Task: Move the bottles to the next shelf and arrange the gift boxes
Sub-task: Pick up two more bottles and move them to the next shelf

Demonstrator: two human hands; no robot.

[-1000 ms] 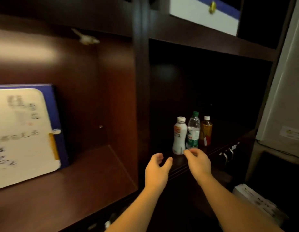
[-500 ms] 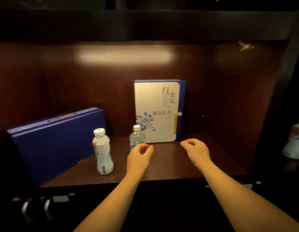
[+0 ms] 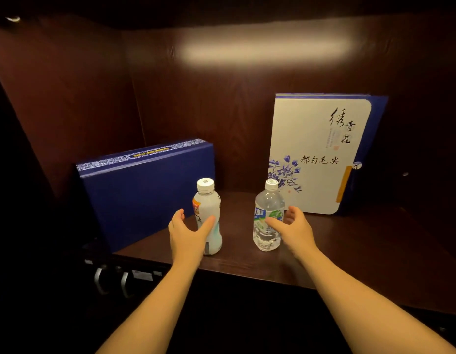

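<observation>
Two bottles stand on a dark wooden shelf (image 3: 349, 251). The white drink bottle (image 3: 209, 210) with a white cap is on the left. The clear water bottle (image 3: 269, 210) with a green-blue label is on the right. My left hand (image 3: 188, 233) is open, curved around the white bottle's left side with the thumb touching its front. My right hand (image 3: 293, 229) is open at the water bottle's right side, thumb against the label. A blue gift box (image 3: 145, 190) leans at the back left. A white-and-blue gift box (image 3: 316, 154) stands upright at the back right.
The shelf compartment has dark wood walls on the left, back and right. Metal drawer handles (image 3: 111, 282) show below the shelf's left front edge. Bare shelf surface lies to the right of the bottles.
The view has swung left from the neighbouring compartment to this one. Both hands have moved forward and opened around the two bottles, which now sit closer and centred.
</observation>
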